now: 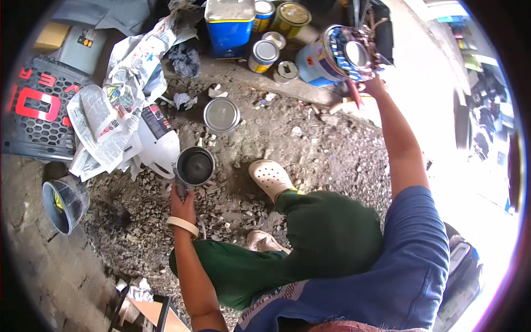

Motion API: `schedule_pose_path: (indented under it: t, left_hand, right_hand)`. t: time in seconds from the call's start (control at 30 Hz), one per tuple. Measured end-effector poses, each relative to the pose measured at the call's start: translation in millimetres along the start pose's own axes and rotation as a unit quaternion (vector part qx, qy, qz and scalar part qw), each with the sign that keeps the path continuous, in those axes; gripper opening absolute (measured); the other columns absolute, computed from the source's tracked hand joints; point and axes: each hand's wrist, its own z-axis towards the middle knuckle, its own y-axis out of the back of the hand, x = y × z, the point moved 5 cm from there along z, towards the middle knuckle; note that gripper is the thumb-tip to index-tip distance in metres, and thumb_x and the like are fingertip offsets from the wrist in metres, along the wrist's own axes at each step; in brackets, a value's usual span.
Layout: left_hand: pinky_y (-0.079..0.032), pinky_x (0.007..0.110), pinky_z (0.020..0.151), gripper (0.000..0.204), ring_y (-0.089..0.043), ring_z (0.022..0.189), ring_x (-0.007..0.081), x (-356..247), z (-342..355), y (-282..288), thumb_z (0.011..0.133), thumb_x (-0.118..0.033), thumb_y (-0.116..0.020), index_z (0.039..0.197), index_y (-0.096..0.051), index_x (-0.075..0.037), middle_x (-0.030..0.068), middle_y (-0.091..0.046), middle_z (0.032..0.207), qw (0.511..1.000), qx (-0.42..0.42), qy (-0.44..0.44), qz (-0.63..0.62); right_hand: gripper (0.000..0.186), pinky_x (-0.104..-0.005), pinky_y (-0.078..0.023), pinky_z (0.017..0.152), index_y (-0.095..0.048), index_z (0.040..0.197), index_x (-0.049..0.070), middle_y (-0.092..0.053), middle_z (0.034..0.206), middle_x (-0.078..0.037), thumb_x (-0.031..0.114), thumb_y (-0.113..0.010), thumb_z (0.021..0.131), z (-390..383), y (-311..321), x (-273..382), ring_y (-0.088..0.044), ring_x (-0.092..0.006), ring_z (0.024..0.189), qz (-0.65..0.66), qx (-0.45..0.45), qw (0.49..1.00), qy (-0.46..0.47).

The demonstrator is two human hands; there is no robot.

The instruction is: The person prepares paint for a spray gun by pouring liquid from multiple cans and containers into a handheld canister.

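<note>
My left hand [183,203] is closed on the grip of a round grey cup [196,166], its dark inside facing up over the gravel. A round metal tin [222,114] with its lid on stands just beyond the cup. Far to the right, my right hand [376,87] reaches to a large blue paint can [319,63]. On top of that can are a blue-patterned crumpled cloth [344,41] and a round white-topped piece [355,53]. A red handle [354,94] hangs just below the hand. My right fingers are mostly hidden, so their hold does not show.
Crumpled newspaper [113,110] lies at the left beside a black perforated panel [41,105] and a white plastic container [157,141]. A clear bucket [67,203] sits tipped nearer. Along the far ledge stand a blue canister [229,36] and several small tins [264,54].
</note>
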Motion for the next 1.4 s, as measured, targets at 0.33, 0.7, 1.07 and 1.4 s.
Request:
schedule_pose_path:
  t: [0.33, 0.7, 1.07, 1.4]
  left_hand:
    - [-0.04, 0.037, 0.109, 0.064, -0.052, 0.13, 0.0313, -11.6, 6.4, -3.7, 0.097, -0.012, -0.06, 0.154, -0.033, -0.002, 0.0197, -0.051, 0.145, 0.999, 0.012, -0.023, -0.024]
    - [-0.039, 0.041, 0.111, 0.069, -0.05, 0.135, 0.0366, -19.9, 2.5, -6.2, 0.093, -0.012, -0.059, 0.155, -0.03, -0.004, 0.0242, -0.049, 0.147, 0.999, 0.034, 0.014, 0.01]
    - [-0.05, 0.038, 0.085, 0.063, -0.062, 0.09, 0.0245, -3.1, -18.3, -0.4, 0.093, -0.011, -0.06, 0.151, -0.037, -0.004, 0.0153, -0.064, 0.113, 0.996, -0.003, -0.026, -0.09]
    - [-0.05, 0.036, 0.089, 0.064, -0.063, 0.095, 0.0223, 21.1, -53.9, 27.7, 0.095, -0.013, -0.062, 0.152, -0.035, -0.003, 0.0137, -0.065, 0.113, 0.989, -0.042, -0.024, -0.143]
  right_hand:
    - [0.062, -0.0432, -0.045, 0.108, -0.057, 0.136, 0.013, -0.063, 0.133, -0.017, 0.035, -0.078, 0.082, 143.2, -143.0, -117.1, -0.058, -0.0345, 0.127, 0.135, -0.189, 0.971, 0.055]
    - [0.019, -0.0497, -0.049, 0.08, -0.058, 0.114, 0.009, -0.066, 0.098, -0.017, 0.019, -0.063, 0.099, -109.4, 65.6, -53.0, -0.064, -0.035, 0.095, 0.038, -0.314, 0.914, 0.253]
    - [0.029, -0.0546, -0.052, 0.077, -0.063, 0.114, 0.013, -0.07, 0.091, -0.022, 0.036, -0.051, 0.103, -299.2, 19.3, 296.8, -0.067, -0.0447, 0.086, 0.317, 0.03, 0.865, 0.389]
    - [0.029, -0.0533, -0.056, 0.078, -0.068, 0.104, 0.013, -0.072, 0.089, -0.019, 0.038, -0.054, 0.098, -274.1, 5.5, 346.0, -0.07, -0.0409, 0.086, 0.245, -0.034, 0.904, 0.349]
